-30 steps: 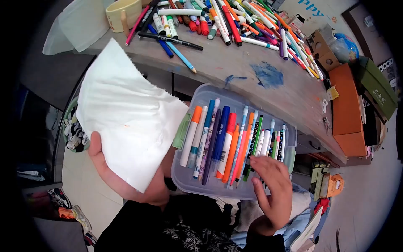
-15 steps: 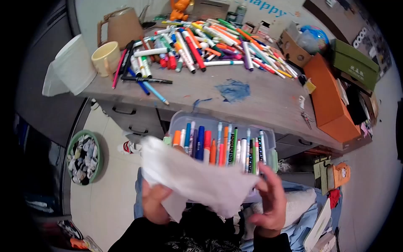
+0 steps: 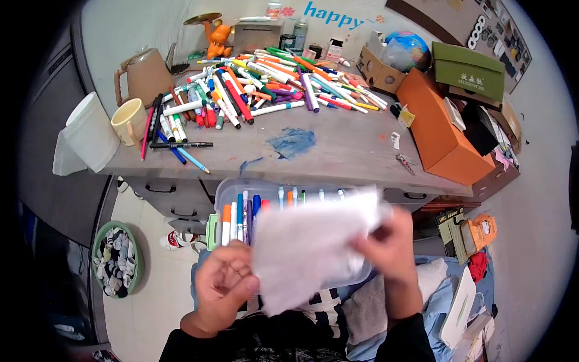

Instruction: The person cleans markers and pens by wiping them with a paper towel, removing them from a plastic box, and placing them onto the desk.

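A white paper towel (image 3: pixel 307 241) is stretched between my hands, in front of a clear plastic box. My left hand (image 3: pixel 222 286) has curled fingers and a thumb at the towel's left edge. On the other side my right hand (image 3: pixel 392 253), smeared by motion, pinches the towel's right edge. Behind it the clear box (image 3: pixel 225 192) has a green latch and holds a row of upright markers (image 3: pixel 240 217). The towel hides most of the box and many of its pens.
A big pile of markers (image 3: pixel 265 78) covers the back of the grey desk (image 3: pixel 217 160). To its left stand a paper roll (image 3: pixel 90 133), a yellow mug (image 3: pixel 129 123) and a brown jug (image 3: pixel 145 75). An orange box (image 3: pixel 437 133) stands at right. A sock-filled green basin (image 3: pixel 140 265) sits on the floor.
The towel has lifted and turned to the right, more upright now. My right hand, with fingers apart before, has closed on its edge. The view has tilted up.
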A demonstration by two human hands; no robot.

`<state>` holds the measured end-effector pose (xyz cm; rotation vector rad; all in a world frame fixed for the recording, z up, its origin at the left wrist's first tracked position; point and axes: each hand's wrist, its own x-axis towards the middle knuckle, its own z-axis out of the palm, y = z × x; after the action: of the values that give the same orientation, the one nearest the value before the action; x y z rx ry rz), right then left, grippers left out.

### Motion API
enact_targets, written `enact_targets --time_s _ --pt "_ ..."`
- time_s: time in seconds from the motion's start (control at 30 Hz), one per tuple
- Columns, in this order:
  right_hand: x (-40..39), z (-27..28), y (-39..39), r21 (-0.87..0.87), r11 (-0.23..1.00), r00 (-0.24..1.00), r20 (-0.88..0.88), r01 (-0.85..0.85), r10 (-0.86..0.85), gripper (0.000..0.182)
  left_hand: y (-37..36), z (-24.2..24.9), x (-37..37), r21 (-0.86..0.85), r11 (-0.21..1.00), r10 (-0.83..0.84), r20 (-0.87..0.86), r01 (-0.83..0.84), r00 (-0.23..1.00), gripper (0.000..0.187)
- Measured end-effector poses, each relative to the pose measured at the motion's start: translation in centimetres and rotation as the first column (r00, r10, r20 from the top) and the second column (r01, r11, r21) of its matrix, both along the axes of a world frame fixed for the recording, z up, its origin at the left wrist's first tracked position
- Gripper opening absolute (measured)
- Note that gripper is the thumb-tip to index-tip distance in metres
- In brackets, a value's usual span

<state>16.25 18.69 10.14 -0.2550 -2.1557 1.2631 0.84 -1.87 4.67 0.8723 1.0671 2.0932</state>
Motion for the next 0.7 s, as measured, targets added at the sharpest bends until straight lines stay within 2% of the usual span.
enact_targets --time_s 0.07,0.1,0.13,0.2,0.27,0.3,0.33,0.4,0.43,0.47,0.53,0.57,0.6,0.67,0.7 --pt "-2.3 1.0 3.0 -0.247 0.951 0.982 -0.003 0.183 -0.19 0.02 0.2 0.6 -1.2 0.073 0.996 -0.049 -0.049 0.053 0.998 0.023" --pt "-3.3 1.4 5.3 -0.259 0.941 0.975 0.014 0.22 -0.224 0.024 0.6 0.8 -1.2 0.056 0.998 0.049 -0.117 -0.042 0.992 0.018" --pt "-4.2 1.6 8.0 -0.269 0.929 0.966 0.033 0.255 -0.256 0.029 0.6 0.7 -1.6 0.064 0.997 0.048 -0.123 -0.04 0.991 0.018" --pt "-5.4 0.7 14.1 -0.155 0.917 0.93 0.052 0.367 -0.364 0.029 0.3 0.0 -2.6 0.112 0.993 0.057 -0.166 -0.039 0.984 0.02" --pt "-5.5 -0.7 19.4 -0.026 0.886 0.884 0.086 0.463 -0.459 0.022 -0.1 0.0 -3.1 0.062 0.992 0.124 -0.219 -0.113 0.968 0.024" --pt "-5.3 -2.4 22.0 0.136 0.869 0.871 0.065 0.475 -0.486 0.024 -0.2 -0.2 -3.3 0.031 0.983 0.181 -0.258 -0.179 0.949 0.023" --pt "-5.3 -3.6 24.0 0.291 0.831 0.863 0.031 0.475 -0.504 0.027 -0.5 -0.4 -3.7 0.004 0.967 0.242 -0.302 -0.253 0.922 0.022" --pt "-5.8 -5.5 24.3 0.59 0.645 0.846 -0.131 0.486 -0.517 0.037 -1.1 -1.6 -4.5 -0.019 0.952 0.287 -0.306 -0.307 0.908 0.019" --pt "-6.4 -6.0 24.7 0.644 0.58 0.84 -0.193 0.498 -0.508 0.039 -1.1 -2.1 -5.0 0.0 0.945 0.315 -0.263 -0.326 0.912 0.017" --pt "-6.3 -6.1 24.2 0.693 0.507 0.824 -0.229 0.512 -0.518 0.042 -1.0 -2.6 -5.3 0.0 0.946 0.317 -0.203 -0.324 0.926 0.015" --pt "-6.6 -4.3 20.7 0.724 0.479 0.682 0.016 0.496 -0.731 0.046 -1.3 -3.1 -5.5 -0.061 0.936 0.327 -0.202 -0.345 0.923 0.013" --pt "-6.7 -4.5 20.4 0.778 0.401 0.69 -0.058 0.484 -0.721 0.042 -1.3 -3.3 -5.5 -0.116 0.92 0.342 -0.226 -0.374 0.912 0.013" --pt "-6.7 -4.4 19.9 0.777 0.412 0.692 -0.042 0.476 -0.721 0.042 -1.3 -3.7 -5.4 -0.17 0.9 0.355 -0.251 -0.402 0.9 0.013" --pt "-7.0 -3.1 19.1 0.658 0.472 0.683 -0.088 0.587 -0.725 0.037 -1.3 -4.4 -5.8 -0.204 0.887 0.355 -0.272 -0.414 0.894 0.011" --pt "-6.2 -2.4 17.9 0.592 0.497 0.655 -0.07 0.635 -0.753 0.033 -1.3 -4.7 -5.7 -0.238 0.86 0.362 -0.337 -0.451 0.869 0.011"
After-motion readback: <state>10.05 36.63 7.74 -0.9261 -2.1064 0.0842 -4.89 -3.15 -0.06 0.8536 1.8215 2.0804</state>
